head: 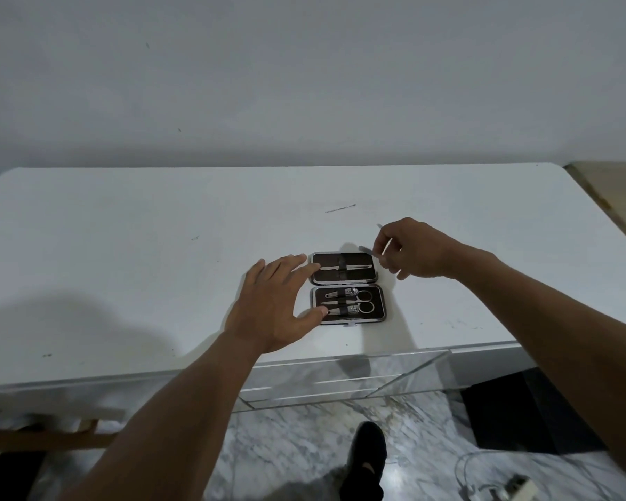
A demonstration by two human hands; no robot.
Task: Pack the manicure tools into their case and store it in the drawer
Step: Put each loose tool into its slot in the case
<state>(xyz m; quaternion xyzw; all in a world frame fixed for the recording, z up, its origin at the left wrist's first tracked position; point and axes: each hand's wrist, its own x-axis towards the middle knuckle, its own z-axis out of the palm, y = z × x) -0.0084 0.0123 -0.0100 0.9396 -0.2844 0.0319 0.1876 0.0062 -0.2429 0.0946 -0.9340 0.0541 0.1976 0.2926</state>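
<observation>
Open case (347, 288) on the table (123, 254), left hand (275, 305) at its left edge, right hand (414, 253) behind-right.

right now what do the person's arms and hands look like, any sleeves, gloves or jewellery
Both arms are bare from the bottom edge of the picture to the fingertips; no sleeve shows. The left hand and right hand wear no gloves, and no ring, watch or bracelet is visible on either hand or wrist. The nails look short and unpainted, as far as the dim picture lets me tell.
</observation>
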